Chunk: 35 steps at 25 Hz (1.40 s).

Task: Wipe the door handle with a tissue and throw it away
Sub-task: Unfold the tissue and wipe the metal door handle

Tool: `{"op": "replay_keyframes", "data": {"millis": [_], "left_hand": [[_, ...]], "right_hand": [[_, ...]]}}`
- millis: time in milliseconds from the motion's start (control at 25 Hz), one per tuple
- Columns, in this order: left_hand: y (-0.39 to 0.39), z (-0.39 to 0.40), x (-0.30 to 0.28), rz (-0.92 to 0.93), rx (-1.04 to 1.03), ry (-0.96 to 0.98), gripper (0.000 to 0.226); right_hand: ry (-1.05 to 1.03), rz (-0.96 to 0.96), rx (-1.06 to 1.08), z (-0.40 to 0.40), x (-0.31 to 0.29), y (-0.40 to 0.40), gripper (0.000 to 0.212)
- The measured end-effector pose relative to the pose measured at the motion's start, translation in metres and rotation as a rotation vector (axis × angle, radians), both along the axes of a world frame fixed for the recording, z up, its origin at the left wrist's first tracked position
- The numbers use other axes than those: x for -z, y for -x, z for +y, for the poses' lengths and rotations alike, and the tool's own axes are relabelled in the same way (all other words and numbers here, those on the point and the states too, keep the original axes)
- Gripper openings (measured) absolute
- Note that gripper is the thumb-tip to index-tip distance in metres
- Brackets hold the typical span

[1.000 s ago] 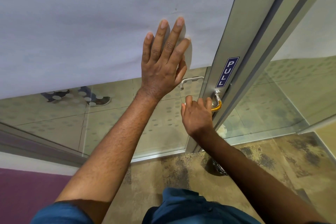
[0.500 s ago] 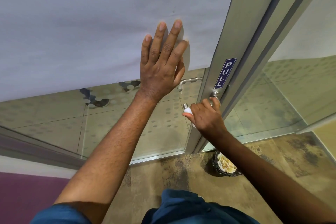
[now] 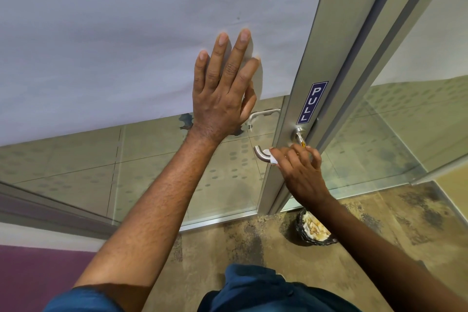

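Tissue (image 3: 273, 159) barely peeks out under the right hand (image 3: 302, 172), which pinches it around the door handle (image 3: 260, 154), hiding the lever's middle. Left hand (image 3: 222, 99) lies flat, fingers spread, on the door (image 3: 126, 33).

**What is hidden or cut off**

The right hand (image 3: 301, 172) covers most of the handle (image 3: 260, 153); only its curved end shows. The tissue (image 3: 271, 157) is a white scrap between fingers, mostly concealed. The arm crosses part of the bin (image 3: 314, 229). The left hand (image 3: 222, 99) hides part of the far-side handle (image 3: 263, 114) behind the glass.
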<state>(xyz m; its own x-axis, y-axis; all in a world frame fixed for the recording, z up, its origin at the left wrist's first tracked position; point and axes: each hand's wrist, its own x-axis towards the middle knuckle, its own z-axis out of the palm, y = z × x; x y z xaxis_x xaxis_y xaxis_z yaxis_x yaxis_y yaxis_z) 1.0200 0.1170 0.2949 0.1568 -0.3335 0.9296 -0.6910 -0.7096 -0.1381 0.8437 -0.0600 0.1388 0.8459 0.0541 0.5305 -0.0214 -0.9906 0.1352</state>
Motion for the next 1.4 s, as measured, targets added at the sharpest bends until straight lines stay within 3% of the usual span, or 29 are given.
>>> {"op": "replay_keyframes", "data": {"millis": [80,200,320,640,840,920,1080,1200,1280,1400], "left_hand": [[0.0,0.0,0.001,0.005,-0.006,-0.002,0.048],[-0.001,0.0,0.002,-0.001,-0.01,-0.001,0.047],[0.0,-0.001,0.002,-0.011,-0.007,0.005,0.047],[0.0,-0.001,0.0,-0.029,-0.014,-0.001,0.046],[0.0,-0.001,0.001,-0.026,-0.012,-0.007,0.044],[0.0,-0.001,0.0,-0.019,-0.011,-0.01,0.044],[0.0,0.0,-0.001,-0.012,-0.003,-0.009,0.044],[0.001,0.0,0.0,-0.003,-0.001,-0.01,0.044],[0.0,0.0,0.0,0.002,0.001,-0.01,0.043],[0.0,0.0,-0.001,0.0,-0.003,-0.011,0.043]], "right_hand": [[0.013,0.0,-0.007,-0.005,-0.008,-0.004,0.028],[0.009,-0.069,-0.028,0.007,-0.02,-0.023,0.043],[-0.085,-0.164,-0.021,0.034,-0.02,-0.034,0.037],[-0.133,0.011,0.053,0.025,-0.003,-0.001,0.037],[-0.178,-0.04,0.098,0.004,-0.005,0.014,0.043],[-0.367,-0.014,0.123,0.01,-0.007,0.015,0.042],[-1.221,-0.028,0.267,0.024,-0.014,0.013,0.043],[-1.709,-0.181,0.343,0.035,-0.024,0.008,0.025],[-1.979,-0.257,0.392,0.038,-0.033,0.005,0.013],[-2.296,-0.148,0.499,0.031,-0.043,-0.004,0.022]]}}
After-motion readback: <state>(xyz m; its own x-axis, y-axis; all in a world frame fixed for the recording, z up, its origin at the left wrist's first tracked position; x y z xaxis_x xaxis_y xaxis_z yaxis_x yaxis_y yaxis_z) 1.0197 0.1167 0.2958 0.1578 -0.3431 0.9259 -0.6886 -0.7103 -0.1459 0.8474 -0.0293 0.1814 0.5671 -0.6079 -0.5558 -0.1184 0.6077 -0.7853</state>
